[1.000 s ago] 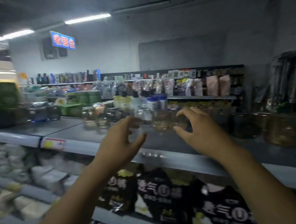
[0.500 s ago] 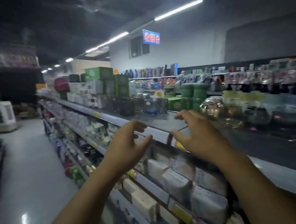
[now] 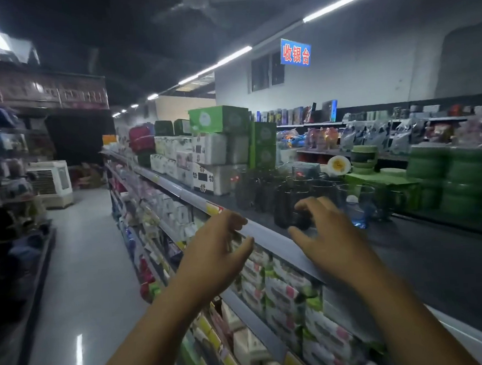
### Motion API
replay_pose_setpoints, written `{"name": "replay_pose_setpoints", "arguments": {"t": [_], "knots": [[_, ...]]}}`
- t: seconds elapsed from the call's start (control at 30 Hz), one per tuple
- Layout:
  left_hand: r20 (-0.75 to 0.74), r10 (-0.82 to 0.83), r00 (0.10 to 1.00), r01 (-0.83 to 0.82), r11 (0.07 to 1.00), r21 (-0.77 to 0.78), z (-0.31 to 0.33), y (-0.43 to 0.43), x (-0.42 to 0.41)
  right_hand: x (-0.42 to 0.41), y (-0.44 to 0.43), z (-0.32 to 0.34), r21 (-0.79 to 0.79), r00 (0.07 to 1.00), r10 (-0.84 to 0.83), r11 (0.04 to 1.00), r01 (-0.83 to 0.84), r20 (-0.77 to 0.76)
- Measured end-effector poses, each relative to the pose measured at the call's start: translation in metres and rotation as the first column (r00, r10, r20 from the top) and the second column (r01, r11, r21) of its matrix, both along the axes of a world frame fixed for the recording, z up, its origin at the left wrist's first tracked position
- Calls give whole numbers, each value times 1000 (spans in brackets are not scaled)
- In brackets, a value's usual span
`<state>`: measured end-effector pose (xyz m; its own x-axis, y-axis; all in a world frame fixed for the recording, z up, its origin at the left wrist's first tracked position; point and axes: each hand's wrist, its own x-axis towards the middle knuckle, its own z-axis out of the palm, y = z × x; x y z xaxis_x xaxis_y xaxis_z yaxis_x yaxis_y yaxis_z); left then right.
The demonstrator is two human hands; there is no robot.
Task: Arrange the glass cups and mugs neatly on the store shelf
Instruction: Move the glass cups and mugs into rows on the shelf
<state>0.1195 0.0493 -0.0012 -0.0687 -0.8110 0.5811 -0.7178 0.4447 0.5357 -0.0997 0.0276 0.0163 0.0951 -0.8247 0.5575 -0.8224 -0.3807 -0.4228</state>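
Head view: the left hand (image 3: 219, 255) and right hand (image 3: 326, 242) hover over the front edge of the dark grey top shelf (image 3: 439, 259). Both sets of fingers (image 3: 315, 203) are loosely curled and apart, gripping nothing. The cluster of dark tinted glass cups (image 3: 266, 193) stands packed together on that shelf just beyond the right hand. A blue-tinted clear glass mug (image 3: 356, 210) stands at the cluster's right end.

The main risk is probably a knock. The cups stand close together and their dark glass is hard to tell apart in the dim light, so a reach into the group could tip one against the next. The frame is also blurred, which suggests the head is turning. A grab made now could misjudge where a rim is. A cup pulled toward the pale grey shelf-edge rail (image 3: 269, 238) could slip off to the shiny grey aisle floor (image 3: 78, 279).

Stacked white tissue packs (image 3: 204, 162) hem the cups in on the left, under green cardboard boxes (image 3: 218, 119). Stacks of round green containers (image 3: 462, 184) hem them in on the right, leaving little room to spread them. A yellow price tag (image 3: 213, 208) sits on the rail. A white air cooler (image 3: 52, 182) stands down the aisle, and a blue sign (image 3: 295, 53) hangs on the far wall.
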Motion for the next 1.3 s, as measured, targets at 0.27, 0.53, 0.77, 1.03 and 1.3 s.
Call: {"name": "replay_pose_setpoints", "arguments": {"t": [0.27,0.53,0.77,1.03,1.3], "knots": [[-70,-145,987,143,989,-35,-11,-144,37,37,-85,-5,-124,962,-266,954,272,61],[-224,-303,926,287,952,-103,-20,-261,54,65,-125,-16,-188,806,-589,787,588,56],[-411,-490,769,513,856,-60,-10,-306,48,71,-123,-15,-146,770,-617,757,637,161],[-418,-500,758,564,825,35,-18,-323,44,64,-120,-17,-73,741,-615,754,653,271],[-389,-480,787,524,851,11,-18,-314,43,48,-89,-16,99,775,-437,890,444,456]]}}
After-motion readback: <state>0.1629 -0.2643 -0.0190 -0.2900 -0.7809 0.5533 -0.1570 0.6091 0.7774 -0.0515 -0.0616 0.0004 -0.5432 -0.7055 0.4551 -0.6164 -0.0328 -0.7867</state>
